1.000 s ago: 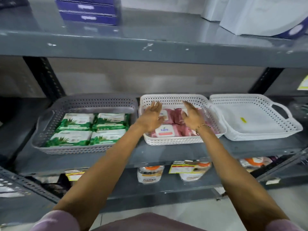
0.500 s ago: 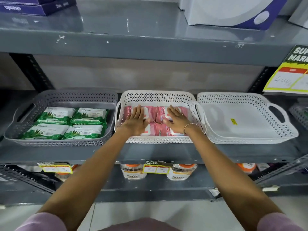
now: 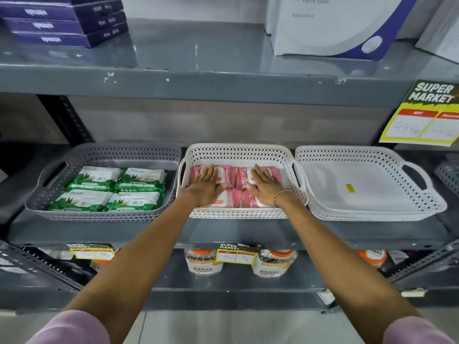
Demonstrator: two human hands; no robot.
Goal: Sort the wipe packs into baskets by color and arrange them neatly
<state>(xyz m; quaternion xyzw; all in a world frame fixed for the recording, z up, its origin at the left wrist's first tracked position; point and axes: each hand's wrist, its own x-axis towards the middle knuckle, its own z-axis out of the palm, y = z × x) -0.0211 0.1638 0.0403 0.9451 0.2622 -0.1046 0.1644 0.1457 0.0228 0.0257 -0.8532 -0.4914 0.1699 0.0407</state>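
Three baskets stand side by side on the middle shelf. The grey basket (image 3: pixel 104 155) on the left holds several green wipe packs (image 3: pixel 114 188) laid flat in a neat block. The middle white basket (image 3: pixel 238 152) holds pink wipe packs (image 3: pixel 236 180). My left hand (image 3: pixel 207 186) lies flat, palm down, on the left pink packs. My right hand (image 3: pixel 264 183), with a bead bracelet at the wrist, lies flat on the right pink packs. Neither hand grips anything. The white basket (image 3: pixel 372 212) on the right has only a small yellow sticker inside.
The shelf above (image 3: pixel 198 78) overhangs the baskets and carries purple boxes (image 3: pixel 62 21) and a white box (image 3: pixel 332 26). A yellow price sign (image 3: pixel 422 115) hangs at the right. Orange-lidded jars (image 3: pixel 273 263) and price tags sit on the shelf below.
Both hands came down from hovering over the pink packs to lying flat on them, then slid slightly farther into the basket. The camera view shifted left and up.
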